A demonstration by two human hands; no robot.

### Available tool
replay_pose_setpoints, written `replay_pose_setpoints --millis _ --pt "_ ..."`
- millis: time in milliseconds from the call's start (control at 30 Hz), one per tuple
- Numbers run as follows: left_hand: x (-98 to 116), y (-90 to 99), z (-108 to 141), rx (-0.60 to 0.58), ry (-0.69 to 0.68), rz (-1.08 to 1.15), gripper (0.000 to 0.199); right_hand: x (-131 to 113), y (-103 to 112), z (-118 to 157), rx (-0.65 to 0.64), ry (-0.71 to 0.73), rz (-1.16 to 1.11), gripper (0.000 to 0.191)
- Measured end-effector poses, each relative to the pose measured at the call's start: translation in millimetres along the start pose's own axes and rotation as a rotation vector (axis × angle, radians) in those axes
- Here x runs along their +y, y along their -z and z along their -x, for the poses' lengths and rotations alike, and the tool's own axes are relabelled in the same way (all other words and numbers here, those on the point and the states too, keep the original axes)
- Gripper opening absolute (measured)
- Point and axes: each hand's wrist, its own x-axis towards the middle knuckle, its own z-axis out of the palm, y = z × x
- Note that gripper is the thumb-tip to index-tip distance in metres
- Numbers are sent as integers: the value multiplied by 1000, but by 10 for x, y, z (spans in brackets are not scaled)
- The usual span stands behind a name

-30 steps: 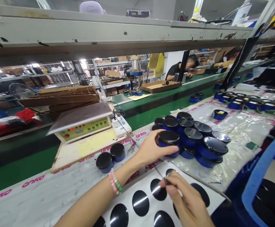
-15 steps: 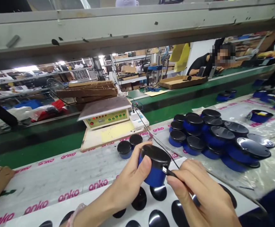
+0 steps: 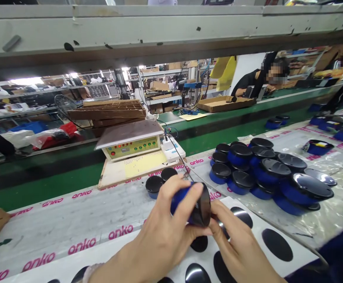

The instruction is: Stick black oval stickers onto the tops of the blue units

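The left hand (image 3: 165, 232) grips a blue speaker (image 3: 190, 202) with a black cap, tipped on its side above a white sheet of black discs (image 3: 273, 243). The right hand (image 3: 239, 251) presses against the cap from below, fingers closed at its edge; what they pinch cannot be told. Just beyond stand two more speakers (image 3: 159, 181), then a heap of them (image 3: 266, 173) to the right. Farther off sits a tester box (image 3: 131, 143), with a green belt (image 3: 41, 188) behind it.
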Motion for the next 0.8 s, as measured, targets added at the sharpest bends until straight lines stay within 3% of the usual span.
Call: replay_pose_setpoints --millis 167,233,333,400,633,700,800 --pt "136 85 -85 59 -419 -277 19 131 -128 109 75 52 -52 20" --pt "187 115 -121 58 -483 -364 20 138 -135 128 85 83 -57 19" --pt "208 137 -136 -51 -519 -448 25 145 -131 127 95 144 -22 16" --pt "187 131 -119 -78 -475 -416 24 156 -128 122 97 182 8 15" --pt "66 46 -10 30 -321 -136 20 198 -124 117 109 209 59 14" --pt "40 35 51 -31 -201 -111 23 204 -140 137 69 191 57 16" --pt "-17 7 171 -278 54 -90 58 229 -174 203 -101 188 63 21"
